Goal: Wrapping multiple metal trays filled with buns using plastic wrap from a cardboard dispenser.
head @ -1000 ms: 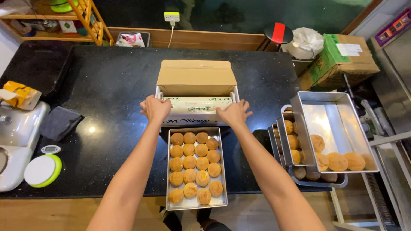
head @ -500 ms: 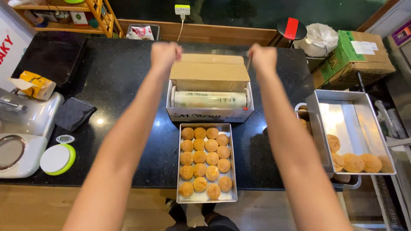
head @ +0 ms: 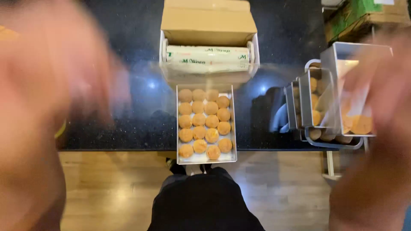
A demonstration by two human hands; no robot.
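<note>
Blurring both hands, left (head: 47,107) and right (head: 381,128), grip unclear; bun tray (head: 206,159) below wrap box (head: 209,51) on table (head: 141,115).

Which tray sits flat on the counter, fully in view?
The centre tray below the wrap box, filled with round buns. The trays on the right are stacked and tilted.

A glossy black countertop (head: 128,115) carries a steel tray of round golden buns (head: 206,124) at its near edge. Just behind the tray sits a cardboard film-roll dispenser box (head: 208,42); stacked steel pans (head: 329,102) stand right.
</note>
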